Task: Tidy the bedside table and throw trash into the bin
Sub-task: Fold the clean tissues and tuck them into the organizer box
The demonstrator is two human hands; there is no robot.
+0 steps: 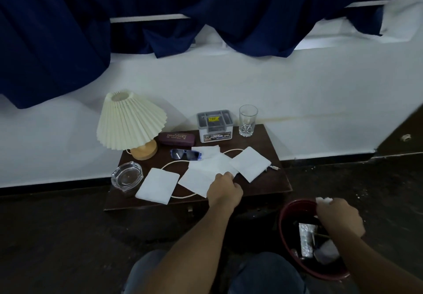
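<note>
The dark wooden bedside table [270, 180] holds several white tissues. My left hand [223, 190] pinches the near edge of the middle tissue [203, 174]. Another tissue [158, 186] lies at the front left and one [249, 163] at the right. My right hand [338, 216] is closed on a crumpled white tissue [324, 200] above the red bin [286, 232], which stands on the floor right of the table with wrappers inside.
On the table stand a pleated cream lamp [130, 122], a glass ashtray [127, 175], a maroon glasses case [177, 138], blue sunglasses [185, 154], a grey organiser box [215, 125] and a drinking glass [248, 120]. A white cable [174, 163] loops under the tissues. Dark blue curtains hang behind.
</note>
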